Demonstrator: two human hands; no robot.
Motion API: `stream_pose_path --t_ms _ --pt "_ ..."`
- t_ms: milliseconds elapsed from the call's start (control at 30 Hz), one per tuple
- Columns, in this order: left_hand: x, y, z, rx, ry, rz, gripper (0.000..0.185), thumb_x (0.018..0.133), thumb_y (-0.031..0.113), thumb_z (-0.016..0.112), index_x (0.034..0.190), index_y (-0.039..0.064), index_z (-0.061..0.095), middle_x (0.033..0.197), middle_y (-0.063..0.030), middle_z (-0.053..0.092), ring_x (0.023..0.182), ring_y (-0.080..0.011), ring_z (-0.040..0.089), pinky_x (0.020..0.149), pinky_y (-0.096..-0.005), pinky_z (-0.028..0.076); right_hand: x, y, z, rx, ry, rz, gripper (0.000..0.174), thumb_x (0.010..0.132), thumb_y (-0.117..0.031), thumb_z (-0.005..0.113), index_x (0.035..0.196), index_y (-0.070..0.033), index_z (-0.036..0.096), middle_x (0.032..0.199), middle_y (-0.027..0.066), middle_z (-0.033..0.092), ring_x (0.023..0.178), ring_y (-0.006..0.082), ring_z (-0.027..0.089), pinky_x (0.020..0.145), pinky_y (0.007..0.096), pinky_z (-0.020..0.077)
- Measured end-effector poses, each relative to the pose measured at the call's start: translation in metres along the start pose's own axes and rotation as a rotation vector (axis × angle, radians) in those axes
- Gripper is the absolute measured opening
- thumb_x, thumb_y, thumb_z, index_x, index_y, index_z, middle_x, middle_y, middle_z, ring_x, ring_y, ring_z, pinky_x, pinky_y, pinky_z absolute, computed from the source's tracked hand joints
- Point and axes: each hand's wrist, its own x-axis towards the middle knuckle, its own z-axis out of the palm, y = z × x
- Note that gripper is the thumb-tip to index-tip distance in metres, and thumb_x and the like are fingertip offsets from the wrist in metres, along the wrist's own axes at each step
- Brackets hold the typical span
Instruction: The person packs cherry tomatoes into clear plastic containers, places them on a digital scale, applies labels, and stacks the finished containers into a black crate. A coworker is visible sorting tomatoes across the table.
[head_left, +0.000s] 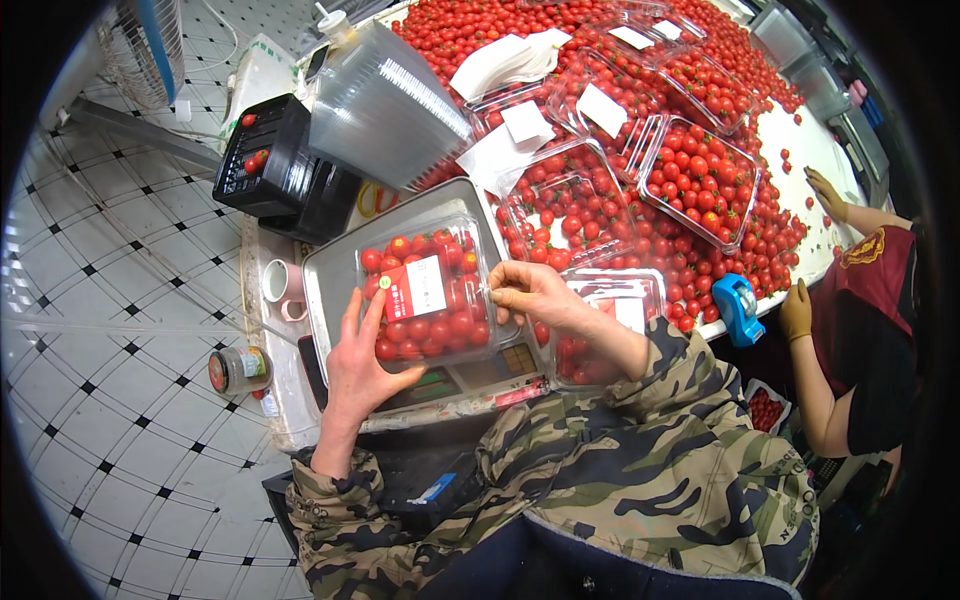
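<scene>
A lidded clear plastic clamshell box (469, 304) of cherry tomatoes sits on the steel pan of a weighing scale (330, 281). A red and white printed label (417, 289) lies across its lid. My left hand (365, 360) spans the box's near left corner, fingers on the lid's left side and thumb along the front edge. At the right edge, my right hand (529, 289) has thumb and forefinger pinched together against the box's rim. Whether a strip of tape is between them is too small to tell. The scale's keypad and display (457, 379) show partly below the box.
Loose cherry tomatoes (517, 19) and filled boxes (701, 180) cover the table beyond. Stacked clear lids or trays (390, 105) stand at the back left beside black crates (262, 161). A pink mug (283, 281), a jar (238, 370), a blue tape dispenser (739, 309) and a co-worker's gloved hand (796, 311) border the space.
</scene>
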Motion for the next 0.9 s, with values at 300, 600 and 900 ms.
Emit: stream_pose_path --t_ms 300,600,900 --pt "0.001 -0.004 0.003 0.000 0.027 0.051 0.109 0.051 0.030 0.091 0.145 0.011 0.038 0.145 -0.0262 0.038 0.107 -0.0369 0.063 0.084 -0.0403 0.056 -0.037 -0.023 -0.019 -0.105 0.145 -0.021 0.018 0.096 -0.021 0.061 0.105 -0.007 0.056 0.090 0.0011 0.061 0.070 0.0088 0.065 0.055 0.0212 0.0485" --pt "0.001 0.027 -0.009 0.049 -0.022 0.084 0.108 0.051 0.043 0.091 0.143 0.010 0.043 0.143 -0.0271 0.041 0.119 -0.0390 0.056 0.089 -0.0414 0.053 -0.005 -0.022 -0.001 -0.263 0.128 -0.117 0.030 0.093 -0.032 0.062 0.095 -0.002 0.067 0.081 0.0008 0.063 0.070 0.0063 0.057 0.061 0.0239 0.0447" --pt "-0.013 -0.007 0.002 0.022 -0.053 -0.084 0.127 0.051 0.045 0.091 0.152 0.010 0.022 0.141 -0.0314 0.039 0.118 -0.0435 0.055 0.092 -0.0447 0.052 0.025 -0.055 -0.021 -0.691 0.412 -0.356 0.032 0.099 -0.024 0.052 0.122 -0.003 0.061 0.099 0.0072 0.063 0.089 0.0164 0.062 0.073 0.0306 0.0504"
